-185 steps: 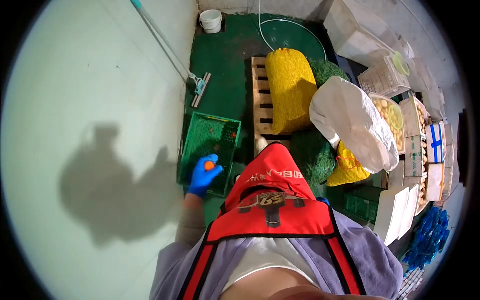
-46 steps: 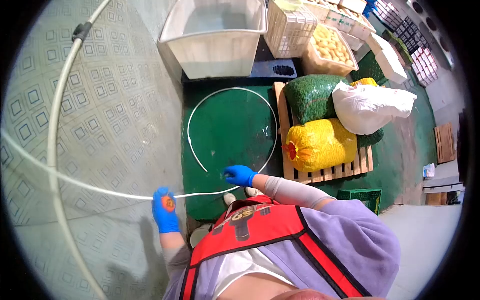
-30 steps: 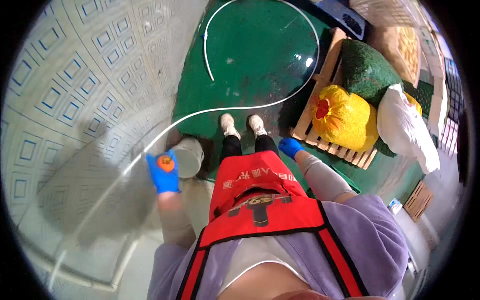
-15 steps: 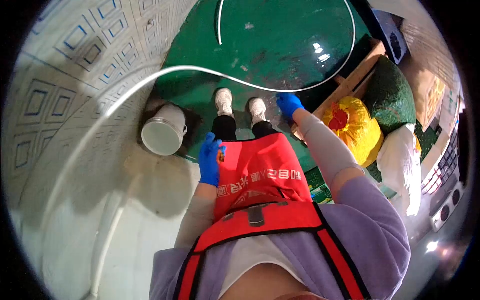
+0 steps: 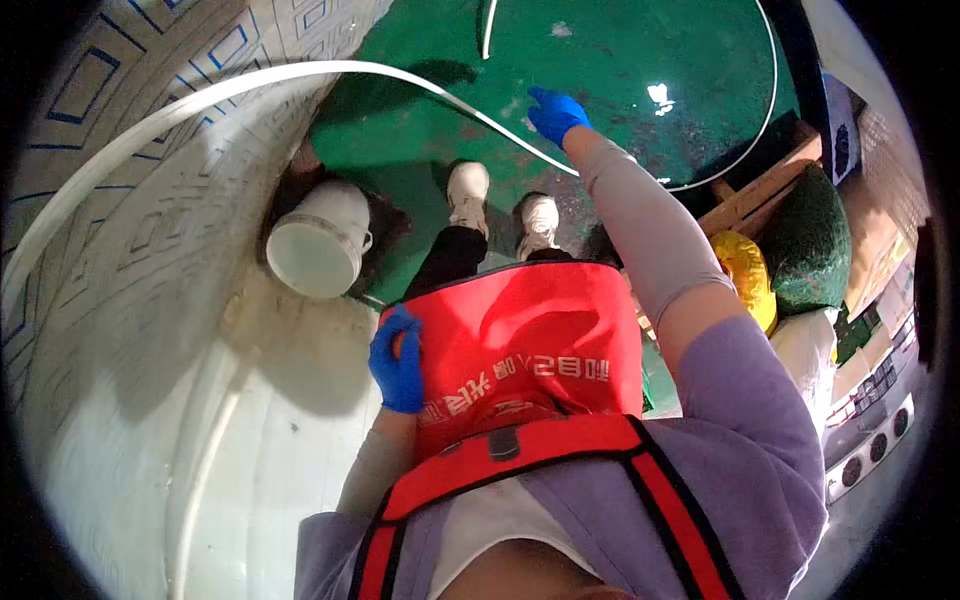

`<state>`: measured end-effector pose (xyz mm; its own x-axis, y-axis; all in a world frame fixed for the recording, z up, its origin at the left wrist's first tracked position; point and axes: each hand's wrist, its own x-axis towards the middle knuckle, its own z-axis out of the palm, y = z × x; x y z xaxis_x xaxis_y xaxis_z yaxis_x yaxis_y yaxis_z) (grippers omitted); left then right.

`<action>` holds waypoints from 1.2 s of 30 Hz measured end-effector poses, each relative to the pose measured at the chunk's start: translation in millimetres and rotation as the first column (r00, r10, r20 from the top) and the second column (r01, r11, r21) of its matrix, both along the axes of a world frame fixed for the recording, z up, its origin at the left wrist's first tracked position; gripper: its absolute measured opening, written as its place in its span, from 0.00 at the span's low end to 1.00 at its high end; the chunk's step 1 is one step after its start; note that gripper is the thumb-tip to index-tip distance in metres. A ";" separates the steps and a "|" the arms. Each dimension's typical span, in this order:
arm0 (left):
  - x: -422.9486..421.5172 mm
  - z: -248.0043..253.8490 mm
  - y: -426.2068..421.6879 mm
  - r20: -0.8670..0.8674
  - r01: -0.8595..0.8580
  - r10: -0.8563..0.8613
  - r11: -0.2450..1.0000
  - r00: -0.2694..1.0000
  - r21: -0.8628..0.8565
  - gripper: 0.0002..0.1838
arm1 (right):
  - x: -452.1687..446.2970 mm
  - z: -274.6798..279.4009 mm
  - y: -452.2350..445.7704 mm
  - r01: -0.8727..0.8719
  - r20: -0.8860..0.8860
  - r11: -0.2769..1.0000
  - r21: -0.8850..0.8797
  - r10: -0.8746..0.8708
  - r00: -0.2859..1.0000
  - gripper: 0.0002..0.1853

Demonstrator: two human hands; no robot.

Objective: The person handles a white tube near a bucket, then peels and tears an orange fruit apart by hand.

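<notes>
My left hand [image 5: 398,362], in a blue glove, is beside the left edge of the red apron [image 5: 520,340]. Its fingers curl round a small orange object [image 5: 399,345], mostly hidden by the glove. My right hand [image 5: 558,114], also blue-gloved, reaches out over the green floor with its fingers apart and nothing in them. Just below and left of it runs the white hose [image 5: 470,110], which curves from the wall across the floor. I cannot see the right hand touching the hose.
A white bucket [image 5: 318,240] stands by the wall at the left, near my white shoes [image 5: 468,190]. At the right are a wooden pallet [image 5: 765,180], a yellow sack [image 5: 745,275], a dark green sack [image 5: 808,245] and a white sack [image 5: 805,360].
The view has swung from the crate and tub area to the floor by my feet. My left hand has come in to the apron, still holding the orange object; my right hand has stretched forward.
</notes>
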<state>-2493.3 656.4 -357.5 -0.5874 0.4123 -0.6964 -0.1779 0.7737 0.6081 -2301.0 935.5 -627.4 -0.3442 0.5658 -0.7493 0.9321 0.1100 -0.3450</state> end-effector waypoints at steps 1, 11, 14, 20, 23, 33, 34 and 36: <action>-1.6 5.4 2.0 0.066 0.023 -0.022 0.999 0.998 -0.028 0.10 | -5.5 -4.3 0.8 0.008 -0.009 1.000 0.008 -0.007 1.000 0.24; -1.8 11.1 -16.4 0.201 0.024 -0.041 0.996 0.979 0.085 0.16 | -46.4 -58.7 23.2 -0.064 -0.012 0.997 0.051 0.065 0.998 0.27; -4.9 13.5 -16.4 0.170 0.076 -0.101 0.986 0.980 0.146 0.15 | -56.1 -68.9 28.7 -0.080 0.006 0.995 0.064 0.079 0.997 0.28; -11.3 11.6 -28.4 0.179 -0.020 -0.002 0.993 0.984 0.118 0.16 | -74.6 -92.1 40.1 -0.099 0.060 0.993 0.072 0.094 0.994 0.30; -16.8 11.7 -31.1 0.200 0.084 -0.112 0.986 0.973 0.146 0.16 | -87.5 -88.9 44.6 -0.028 0.080 0.999 -0.017 0.029 0.996 0.31; -26.7 9.8 -36.6 0.084 0.174 -0.181 0.981 0.980 0.089 0.16 | -95.7 -130.6 53.4 -0.121 0.053 0.992 0.038 0.119 0.992 0.34; -26.3 9.2 -38.6 0.044 0.144 -0.148 0.985 0.988 0.096 0.16 | -96.0 -135.3 55.0 -0.125 0.048 0.991 0.038 0.123 0.991 0.34; -25.3 7.8 -36.9 -0.003 0.110 -0.110 0.988 0.994 0.110 0.16 | -98.0 -143.7 60.2 -0.091 0.057 0.995 0.036 0.089 0.994 0.34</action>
